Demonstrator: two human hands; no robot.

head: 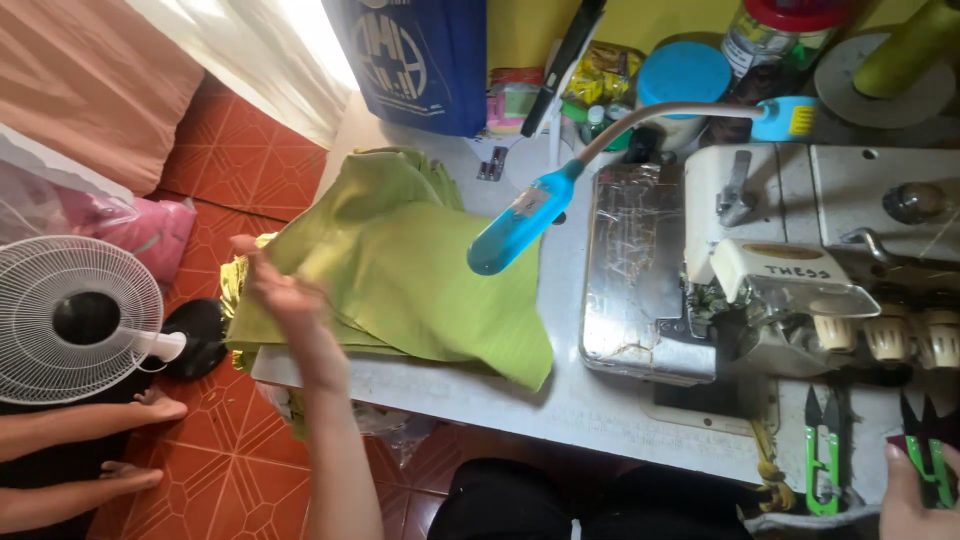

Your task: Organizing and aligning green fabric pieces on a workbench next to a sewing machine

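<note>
My left hand [283,296] reaches out over the left end of the sewing table [520,395] and grips the edge of a stack of lime-green fabric pieces [400,260]. The fabric lies piled on the table's left part, with one layer lifted at the hand. My right hand [912,500] shows only partly at the bottom right corner, its fingers around green thread snips [930,455]. A white overlock sewing machine [800,280] stands on the right of the table. A blue gooseneck lamp [520,222] hangs over the fabric's right edge.
A second pair of green snips [822,450] lies on the table front. A white floor fan [75,320] stands on the red tiled floor at left, with another person's feet [150,440] below it. Jars, a blue lid and a blue bag crowd the back.
</note>
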